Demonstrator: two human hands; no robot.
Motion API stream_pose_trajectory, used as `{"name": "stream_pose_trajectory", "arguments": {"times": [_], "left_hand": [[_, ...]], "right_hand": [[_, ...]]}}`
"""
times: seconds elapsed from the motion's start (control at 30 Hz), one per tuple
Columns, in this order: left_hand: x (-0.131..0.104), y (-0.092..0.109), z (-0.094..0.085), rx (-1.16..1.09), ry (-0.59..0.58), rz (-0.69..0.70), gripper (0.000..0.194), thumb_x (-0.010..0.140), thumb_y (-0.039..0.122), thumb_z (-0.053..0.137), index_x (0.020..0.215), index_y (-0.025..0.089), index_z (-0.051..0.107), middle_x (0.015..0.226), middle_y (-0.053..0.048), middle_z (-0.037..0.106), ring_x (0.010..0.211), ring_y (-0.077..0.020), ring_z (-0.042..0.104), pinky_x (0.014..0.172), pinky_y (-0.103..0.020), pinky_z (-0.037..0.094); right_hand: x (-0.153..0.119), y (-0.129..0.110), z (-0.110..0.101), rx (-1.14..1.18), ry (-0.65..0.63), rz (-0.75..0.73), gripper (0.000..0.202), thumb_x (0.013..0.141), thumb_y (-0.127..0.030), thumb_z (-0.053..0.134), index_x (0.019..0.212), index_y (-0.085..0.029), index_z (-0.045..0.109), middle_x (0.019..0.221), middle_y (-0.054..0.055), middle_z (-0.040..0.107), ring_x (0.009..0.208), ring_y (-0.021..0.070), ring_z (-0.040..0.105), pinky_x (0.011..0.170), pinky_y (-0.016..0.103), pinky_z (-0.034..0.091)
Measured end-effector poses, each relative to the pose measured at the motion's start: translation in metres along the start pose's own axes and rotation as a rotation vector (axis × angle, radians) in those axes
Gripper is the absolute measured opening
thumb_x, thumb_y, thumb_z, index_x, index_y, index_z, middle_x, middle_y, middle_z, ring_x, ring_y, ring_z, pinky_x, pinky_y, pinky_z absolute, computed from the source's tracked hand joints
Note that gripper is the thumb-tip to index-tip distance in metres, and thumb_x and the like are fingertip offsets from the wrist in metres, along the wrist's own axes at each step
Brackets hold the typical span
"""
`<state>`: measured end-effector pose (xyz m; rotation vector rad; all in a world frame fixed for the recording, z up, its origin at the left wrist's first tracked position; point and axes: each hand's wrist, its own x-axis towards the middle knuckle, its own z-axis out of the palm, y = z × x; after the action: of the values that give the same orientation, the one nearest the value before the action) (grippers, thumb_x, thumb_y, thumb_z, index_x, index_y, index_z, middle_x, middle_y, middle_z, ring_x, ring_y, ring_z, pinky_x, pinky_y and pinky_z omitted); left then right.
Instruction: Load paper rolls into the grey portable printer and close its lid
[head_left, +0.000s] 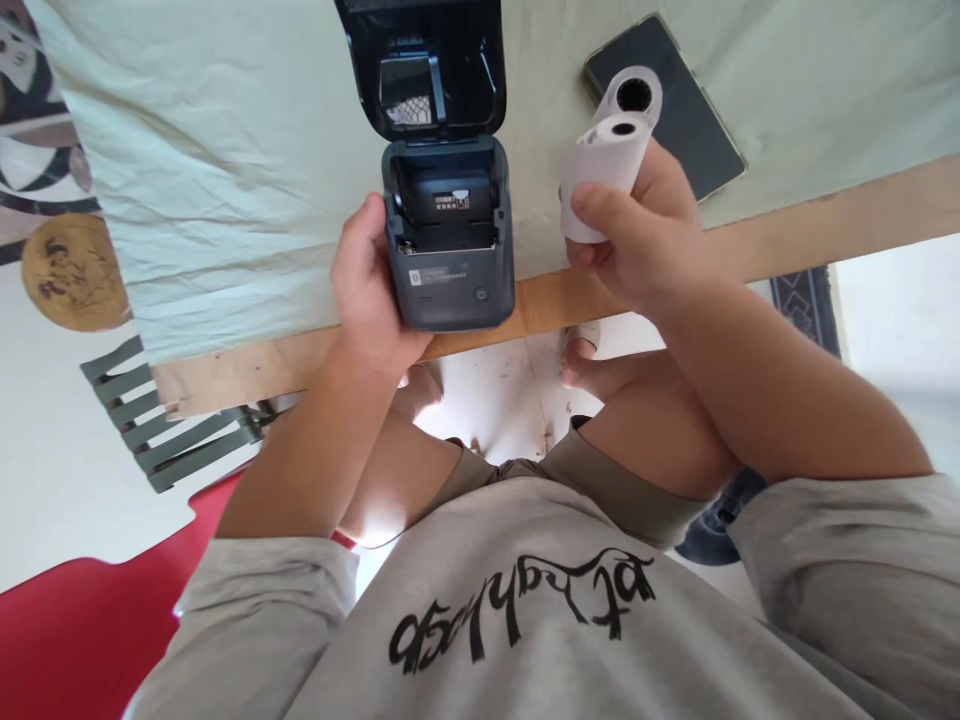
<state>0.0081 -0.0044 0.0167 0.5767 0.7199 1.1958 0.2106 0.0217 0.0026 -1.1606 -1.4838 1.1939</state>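
A small dark label printer [450, 305] is tilted up near the table edge, with its black lid [472, 25] swung open and a bare roll compartment showing. My left hand [367, 285] grips its left side, thumb along the upper edge. To the right of it, my right hand [660, 235] is closed around a white paper roll [600, 180], thumb across the front. Just behind that roll is a second white roll [609, 95] with a wider black core; whether the hand holds it too, I cannot tell. A dark phone-like slab [709, 135] lies on the table behind the rolls.
A pale green cloth [225, 150] covers the table, its wooden edge [247, 375] bare along the front. At the left stand a round wooden stool top [75, 272], a green slatted seat [172, 425] and something red [90, 630]. My legs are under the table edge.
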Motion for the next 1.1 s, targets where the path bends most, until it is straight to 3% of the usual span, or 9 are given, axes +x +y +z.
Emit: {"name": "stream_pose_trajectory", "arguments": {"times": [0.17, 0.3, 0.4, 0.5, 0.63, 0.73, 0.83, 0.9, 1.1], "left_hand": [[-0.004, -0.001, 0.005, 0.04, 0.033, 0.024, 0.032, 0.092, 0.042, 0.041, 0.085, 0.025, 0.066, 0.103, 0.0, 0.072, 0.126, -0.0269, 0.049, 0.101, -0.041, 0.045], [-0.005, 0.0, 0.005, 0.041, 0.06, 0.033, 0.035, 0.093, 0.039, 0.036, 0.083, 0.025, 0.066, 0.102, 0.0, 0.071, 0.127, -0.0274, 0.049, 0.1, -0.043, 0.044], [-0.005, 0.0, 0.005, 0.041, 0.044, 0.021, 0.036, 0.093, 0.04, 0.035, 0.082, 0.026, 0.066, 0.103, 0.0, 0.071, 0.126, -0.0265, 0.05, 0.1, -0.042, 0.045], [-0.006, 0.001, 0.007, 0.038, 0.05, 0.021, 0.033, 0.091, 0.041, 0.039, 0.08, 0.026, 0.067, 0.103, 0.0, 0.071, 0.125, -0.026, 0.052, 0.099, -0.041, 0.046], [-0.007, 0.002, 0.008, 0.06, 0.106, -0.009, 0.031, 0.09, 0.046, 0.044, 0.082, 0.026, 0.067, 0.103, 0.0, 0.072, 0.123, -0.0271, 0.054, 0.095, -0.041, 0.048], [-0.007, 0.002, 0.008, 0.07, 0.095, -0.018, 0.032, 0.09, 0.045, 0.043, 0.083, 0.026, 0.067, 0.102, -0.001, 0.072, 0.123, -0.0277, 0.054, 0.098, -0.041, 0.047], [-0.005, 0.0, 0.007, 0.06, 0.066, -0.005, 0.033, 0.091, 0.043, 0.041, 0.082, 0.025, 0.067, 0.102, -0.001, 0.071, 0.123, -0.0281, 0.053, 0.098, -0.042, 0.046], [-0.004, -0.002, 0.007, 0.054, 0.047, 0.0, 0.035, 0.092, 0.04, 0.037, 0.081, 0.025, 0.067, 0.101, -0.002, 0.071, 0.121, -0.027, 0.055, 0.096, -0.042, 0.047], [-0.004, -0.002, 0.008, 0.076, 0.076, -0.002, 0.032, 0.09, 0.04, 0.039, 0.08, 0.026, 0.066, 0.102, 0.0, 0.071, 0.119, -0.0274, 0.056, 0.093, -0.044, 0.049]], "right_hand": [[-0.008, -0.014, 0.006, -0.443, -0.034, -0.09, 0.022, 0.085, -0.046, 0.05, 0.095, -0.028, 0.043, 0.086, 0.001, 0.057, 0.074, 0.019, 0.059, 0.065, 0.036, 0.053], [-0.005, -0.023, 0.007, -0.745, 0.01, -0.205, 0.021, 0.084, -0.034, 0.056, 0.1, -0.029, 0.044, 0.108, 0.004, 0.059, 0.101, 0.021, 0.057, 0.08, 0.036, 0.053], [-0.002, -0.017, 0.008, -0.798, 0.012, -0.262, 0.026, 0.081, -0.023, 0.057, 0.104, -0.027, 0.044, 0.108, 0.002, 0.06, 0.097, 0.0196, 0.057, 0.083, 0.036, 0.051], [-0.003, -0.014, 0.009, -0.872, 0.005, -0.19, 0.035, 0.079, -0.022, 0.058, 0.112, -0.026, 0.046, 0.101, 0.003, 0.064, 0.085, 0.0236, 0.06, 0.076, 0.04, 0.051], [-0.014, -0.037, -0.002, -0.889, 0.028, -0.293, 0.07, 0.071, -0.021, 0.065, 0.134, -0.009, 0.039, 0.122, 0.013, 0.06, 0.105, 0.0288, 0.06, 0.084, 0.044, 0.052], [-0.011, -0.053, -0.023, -0.881, 0.229, -0.483, 0.047, 0.076, -0.017, 0.054, 0.121, -0.004, 0.053, 0.115, 0.016, 0.059, 0.106, 0.0268, 0.058, 0.088, 0.04, 0.05], [0.006, -0.041, -0.045, -0.952, 0.238, -0.505, 0.059, 0.068, -0.013, 0.062, 0.125, 0.0, 0.052, 0.124, 0.023, 0.054, 0.115, 0.0293, 0.052, 0.096, 0.039, 0.046], [0.018, -0.022, -0.054, -0.925, 0.11, -0.493, 0.069, 0.063, -0.007, 0.063, 0.131, -0.006, 0.048, 0.132, 0.019, 0.05, 0.126, 0.0266, 0.045, 0.104, 0.036, 0.041], [0.028, 0.003, -0.056, -1.001, 0.088, -0.266, 0.048, 0.076, -0.016, 0.062, 0.124, -0.017, 0.056, 0.113, 0.011, 0.063, 0.1, 0.0246, 0.058, 0.088, 0.038, 0.045]]}}
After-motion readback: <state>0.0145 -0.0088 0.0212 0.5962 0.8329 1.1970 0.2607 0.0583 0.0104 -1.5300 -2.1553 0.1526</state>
